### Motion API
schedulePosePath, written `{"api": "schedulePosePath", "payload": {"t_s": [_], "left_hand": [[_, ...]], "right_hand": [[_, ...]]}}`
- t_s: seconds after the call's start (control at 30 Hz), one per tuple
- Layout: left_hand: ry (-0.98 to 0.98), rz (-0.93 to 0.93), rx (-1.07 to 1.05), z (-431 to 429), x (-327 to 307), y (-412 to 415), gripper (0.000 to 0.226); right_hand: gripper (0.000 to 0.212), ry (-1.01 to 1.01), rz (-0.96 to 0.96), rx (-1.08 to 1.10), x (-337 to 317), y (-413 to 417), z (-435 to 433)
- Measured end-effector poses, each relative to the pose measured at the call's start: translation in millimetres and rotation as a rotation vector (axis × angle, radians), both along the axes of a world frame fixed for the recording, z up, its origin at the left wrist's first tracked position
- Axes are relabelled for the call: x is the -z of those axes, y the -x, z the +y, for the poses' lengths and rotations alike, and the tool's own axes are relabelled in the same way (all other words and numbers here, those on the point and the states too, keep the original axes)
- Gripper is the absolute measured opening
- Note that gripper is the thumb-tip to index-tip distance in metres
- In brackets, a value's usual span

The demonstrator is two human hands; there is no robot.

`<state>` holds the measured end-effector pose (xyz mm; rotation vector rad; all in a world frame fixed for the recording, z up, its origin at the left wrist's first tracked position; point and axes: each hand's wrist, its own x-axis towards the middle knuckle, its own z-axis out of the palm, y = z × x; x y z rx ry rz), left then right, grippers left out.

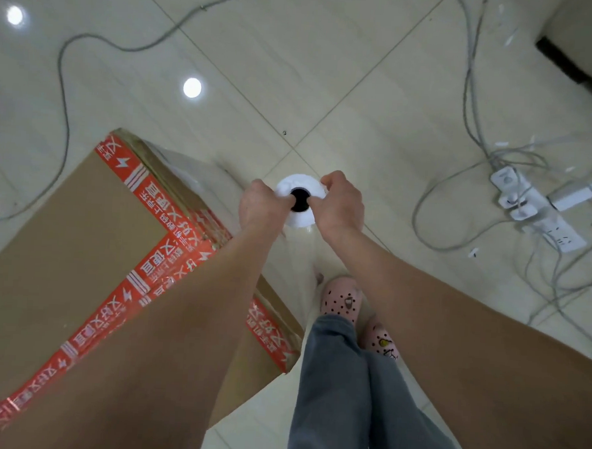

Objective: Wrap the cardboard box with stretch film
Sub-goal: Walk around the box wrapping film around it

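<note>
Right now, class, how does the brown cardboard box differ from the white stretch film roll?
Shape: the brown cardboard box is flat-sided and rectangular; the white stretch film roll is round with a dark hollow core. Size: the box looks far larger than the roll. Support: the box stands on the tiled floor; the left hand and right hand grip the roll.

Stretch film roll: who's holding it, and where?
Left hand and right hand both grip the stretch film roll at its top end, around the core opening.
</note>
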<state>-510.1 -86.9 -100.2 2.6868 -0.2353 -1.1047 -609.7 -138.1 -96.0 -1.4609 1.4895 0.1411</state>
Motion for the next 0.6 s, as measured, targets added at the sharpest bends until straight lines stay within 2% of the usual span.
{"api": "schedulePosePath", "payload": {"t_s": [0.13, 0.3, 0.4, 0.5, 0.6], "left_hand": [[-0.051, -0.013, 0.235, -2, -7, -16, 0.034], [-0.068, -0.155, 0.713, -15, -9, -9, 0.032], [-0.088, -0.215, 0.901, -23, -10, -7, 0.027], [-0.096, -0.224, 0.969, -30, -9, -8, 0.028], [-0.09, -0.192, 0.912, -33, -7, -13, 0.024]], "right_hand": [[0.046, -0.152, 0.034, 0.012, 2, -17, 0], [0.034, -0.125, 0.097, 0.001, 6, -18, -6], [0.025, -0.137, 0.094, -0.01, 7, -19, -6], [0.022, -0.139, 0.095, -0.01, 8, -19, -7], [0.024, -0.114, 0.098, -0.029, 10, -19, -8]]}}
